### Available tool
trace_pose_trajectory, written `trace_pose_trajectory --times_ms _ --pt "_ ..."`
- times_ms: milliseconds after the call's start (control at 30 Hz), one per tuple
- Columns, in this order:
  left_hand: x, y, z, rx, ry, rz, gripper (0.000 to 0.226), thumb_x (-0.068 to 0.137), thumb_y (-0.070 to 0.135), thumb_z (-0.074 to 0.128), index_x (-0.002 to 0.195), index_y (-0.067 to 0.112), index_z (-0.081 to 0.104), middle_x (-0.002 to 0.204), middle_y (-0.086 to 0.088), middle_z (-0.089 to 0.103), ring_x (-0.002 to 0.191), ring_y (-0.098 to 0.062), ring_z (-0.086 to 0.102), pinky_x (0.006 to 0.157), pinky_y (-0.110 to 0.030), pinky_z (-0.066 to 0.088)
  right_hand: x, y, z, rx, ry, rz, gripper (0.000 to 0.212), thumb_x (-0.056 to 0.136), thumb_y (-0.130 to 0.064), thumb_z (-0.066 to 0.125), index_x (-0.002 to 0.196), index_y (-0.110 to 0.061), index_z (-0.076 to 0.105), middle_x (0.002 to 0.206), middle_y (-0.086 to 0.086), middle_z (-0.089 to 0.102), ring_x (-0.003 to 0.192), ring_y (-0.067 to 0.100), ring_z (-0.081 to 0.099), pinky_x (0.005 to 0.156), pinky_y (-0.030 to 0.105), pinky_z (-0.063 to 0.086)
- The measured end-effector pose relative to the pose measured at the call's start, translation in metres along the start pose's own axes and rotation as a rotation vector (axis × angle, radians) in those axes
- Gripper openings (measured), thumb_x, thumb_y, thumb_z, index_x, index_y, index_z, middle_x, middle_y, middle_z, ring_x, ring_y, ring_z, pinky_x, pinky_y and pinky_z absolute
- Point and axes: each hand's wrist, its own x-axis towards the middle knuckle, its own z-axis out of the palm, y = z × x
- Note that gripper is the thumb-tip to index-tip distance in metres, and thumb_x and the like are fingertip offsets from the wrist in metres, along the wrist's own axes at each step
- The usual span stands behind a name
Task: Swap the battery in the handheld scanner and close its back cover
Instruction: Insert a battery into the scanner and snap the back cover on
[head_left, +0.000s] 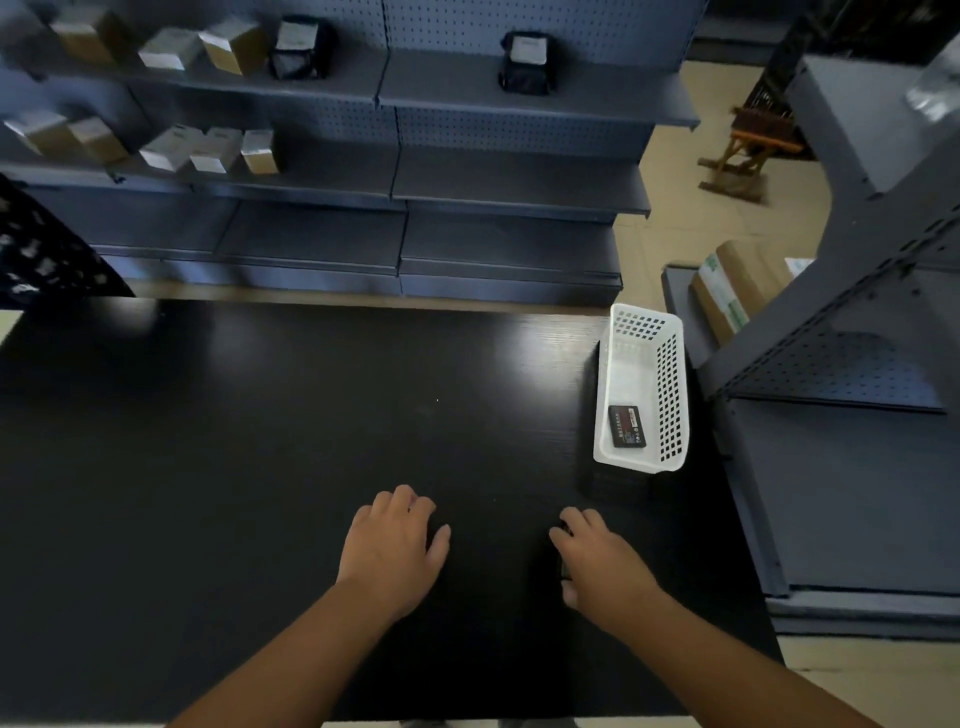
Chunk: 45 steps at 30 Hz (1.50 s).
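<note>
My left hand (395, 545) rests palm down on the black table (260, 441), fingers slightly spread and holding nothing. My right hand (597, 564) lies to its right, with fingers and thumb curled around a small dark object, apparently the handheld scanner (564, 565). The palm hides most of it, and it blends into the dark tabletop. A black battery with a red and white label (627, 427) lies flat in the near end of a white perforated basket (667, 395) at the table's right edge, beyond my right hand.
Grey pegboard shelves (395, 176) with several boxes and two black pouches stand behind the table. Another grey shelf unit (831, 389) stands close on the right, holding cardboard packages. A dim dark patch (613, 483) lies just in front of the basket.
</note>
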Motion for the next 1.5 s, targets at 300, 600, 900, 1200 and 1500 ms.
trace_pose_trajectory --times_ms 300,600,900,1200,1500 --pt "-0.035 -0.036 -0.014 -0.047 0.095 -0.060 0.051 0.103 0.054 0.034 0.142 0.025 0.049 0.138 0.003 0.053 0.124 -0.017 0.051 0.105 -0.033 0.045 -0.004 -0.074 -0.071 -0.164 0.160 -0.128 0.057 0.092 -0.026 0.067 0.143 -0.012 0.046 0.149 0.009 0.035 0.133 0.029 0.038 0.099 0.040 0.052" --pt "-0.092 -0.071 -0.031 -0.120 0.183 -0.217 0.053 0.102 0.055 0.038 0.146 0.025 0.045 0.143 0.001 0.051 0.130 -0.018 0.049 0.111 -0.038 0.043 -0.005 -0.137 -0.103 -0.167 0.241 -0.330 0.051 0.094 -0.035 0.065 0.139 -0.017 0.050 0.142 0.002 0.039 0.128 0.020 0.042 0.098 0.034 0.054" --pt "-0.150 -0.132 -0.041 -0.052 0.238 -0.298 0.055 0.101 0.057 0.038 0.147 0.027 0.045 0.144 0.002 0.052 0.131 -0.019 0.049 0.113 -0.040 0.041 0.007 -0.227 -0.117 -0.174 0.237 -0.453 0.055 0.094 -0.038 0.064 0.142 -0.015 0.050 0.144 0.002 0.039 0.130 0.020 0.042 0.101 0.034 0.052" --pt "-0.188 -0.267 -0.041 -0.096 0.291 -0.306 0.057 0.099 0.061 0.034 0.148 0.032 0.043 0.144 0.003 0.051 0.131 -0.020 0.048 0.114 -0.040 0.039 0.048 -0.360 -0.127 -0.140 0.265 -0.449 0.052 0.089 -0.045 0.066 0.133 -0.017 0.056 0.133 -0.001 0.045 0.123 0.017 0.046 0.095 0.029 0.053" --pt "-0.235 -0.458 -0.069 -0.031 0.306 -0.224 0.057 0.099 0.061 0.034 0.145 0.030 0.045 0.141 0.000 0.052 0.125 -0.023 0.050 0.110 -0.043 0.040 0.094 -0.548 -0.142 -0.097 0.245 -0.385 0.049 0.086 -0.045 0.067 0.127 -0.019 0.060 0.125 -0.003 0.048 0.119 0.016 0.048 0.093 0.027 0.051"
